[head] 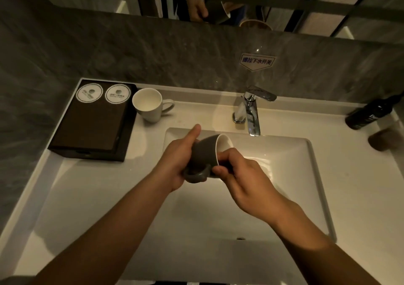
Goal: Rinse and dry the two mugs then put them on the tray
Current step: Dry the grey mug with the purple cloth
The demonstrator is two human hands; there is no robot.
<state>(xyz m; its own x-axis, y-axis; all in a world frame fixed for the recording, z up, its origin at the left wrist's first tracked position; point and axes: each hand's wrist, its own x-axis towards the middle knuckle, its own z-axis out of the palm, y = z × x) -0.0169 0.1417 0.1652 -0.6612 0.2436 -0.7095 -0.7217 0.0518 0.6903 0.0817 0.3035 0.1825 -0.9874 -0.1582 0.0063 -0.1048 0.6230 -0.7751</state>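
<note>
A dark grey mug (204,153) with a white inside lies tilted on its side over the sink basin (290,175), mouth toward the tap. My left hand (175,160) grips its body, thumb up along the side, handle pointing down toward me. My right hand (242,175) holds the rim, fingers curled at the mouth. A white mug (148,105) stands upright on the counter, between the dark tray (91,129) and the tap. The tray sits at the left and carries two round white coasters (89,93).
A chrome tap (251,112) stands behind the basin; no water is seen running. A black bottle (369,114) lies at the right on the counter. A mirror above the grey stone backsplash reflects my hands and the mug.
</note>
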